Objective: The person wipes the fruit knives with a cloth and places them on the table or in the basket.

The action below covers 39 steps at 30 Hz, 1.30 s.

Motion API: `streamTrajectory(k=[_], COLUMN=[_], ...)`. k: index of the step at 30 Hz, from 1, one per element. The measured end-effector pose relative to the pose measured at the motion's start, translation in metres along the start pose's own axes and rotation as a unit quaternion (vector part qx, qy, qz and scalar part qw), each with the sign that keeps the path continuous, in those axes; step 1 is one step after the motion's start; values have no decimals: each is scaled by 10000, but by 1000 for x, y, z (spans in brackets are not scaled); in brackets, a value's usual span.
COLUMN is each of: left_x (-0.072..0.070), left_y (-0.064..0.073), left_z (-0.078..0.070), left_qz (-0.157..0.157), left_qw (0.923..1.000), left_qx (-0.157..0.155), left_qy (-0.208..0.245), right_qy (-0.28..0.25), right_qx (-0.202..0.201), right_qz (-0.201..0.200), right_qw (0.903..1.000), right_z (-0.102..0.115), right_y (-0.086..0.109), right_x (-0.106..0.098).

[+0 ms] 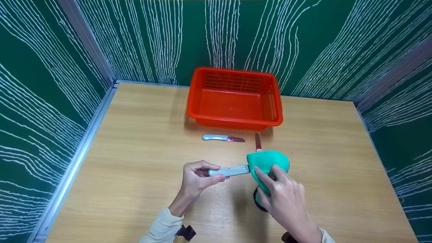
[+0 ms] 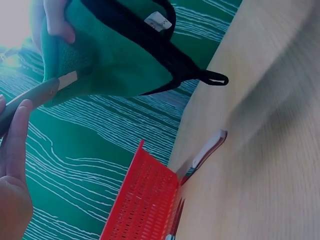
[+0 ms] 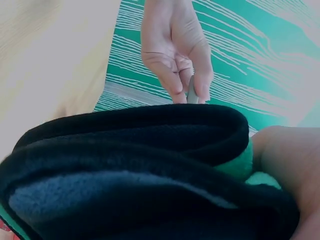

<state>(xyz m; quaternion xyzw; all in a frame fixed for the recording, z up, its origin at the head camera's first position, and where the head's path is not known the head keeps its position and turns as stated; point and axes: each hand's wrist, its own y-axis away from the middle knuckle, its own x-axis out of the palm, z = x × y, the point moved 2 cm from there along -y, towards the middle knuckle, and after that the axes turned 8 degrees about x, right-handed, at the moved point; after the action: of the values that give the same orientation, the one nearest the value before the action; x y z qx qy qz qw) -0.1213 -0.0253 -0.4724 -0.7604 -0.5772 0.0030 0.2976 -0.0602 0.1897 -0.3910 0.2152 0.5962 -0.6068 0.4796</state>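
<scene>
Green walls [image 1: 192,40] are framing my remote feed: in front of the red basket [image 1: 233,123], the left hand [image 1: 198,179] is gripping a knife [image 1: 233,171], the right hand [image 1: 287,197] grasping a green mitt [image 1: 270,159] that a twisting blade [image 2: 68,79] could be slicing.

You have three knives [image 1: 233,170] [image 1: 215,137] [image 1: 258,141], one mitt [image 1: 268,160], one basket [image 1: 233,122], one desk [image 1: 145,145]. Three walls [image 1: 33,84] [image 1: 192,40] [image 1: 405,148] around you, two posts [image 1: 84,37] [image 1: 393,72]. Your hands [image 1: 198,177] [image 1: 287,199]: two. Your sleeves [image 1: 163,224] [image 1: 326,237]: two.
</scene>
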Motion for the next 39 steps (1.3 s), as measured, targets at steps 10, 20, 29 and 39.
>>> streamTrajectory(k=[10, 20, 29, 39], left_x=[-5, -10, -14, -17], left_y=[1, -2, -6, -8], left_z=[-1, -4, 0, 2], left_qz=[-55, -87, -4, -89], left_qw=[9998, 9995, 9998, 9992], left_qx=[-173, -304, -193, -375], left_qy=[114, 2, -19, -146], right_qy=[251, 82, -375, -433], right_qx=[352, 787, 1103, 1166], right_qz=[408, 435, 54, -109], right_qw=[9982, 9959, 9932, 9922], right_z=[-14, -28, -40, -31], right_y=[1, 4, 3, -7], right_x=[-2, -1, -5, -22])
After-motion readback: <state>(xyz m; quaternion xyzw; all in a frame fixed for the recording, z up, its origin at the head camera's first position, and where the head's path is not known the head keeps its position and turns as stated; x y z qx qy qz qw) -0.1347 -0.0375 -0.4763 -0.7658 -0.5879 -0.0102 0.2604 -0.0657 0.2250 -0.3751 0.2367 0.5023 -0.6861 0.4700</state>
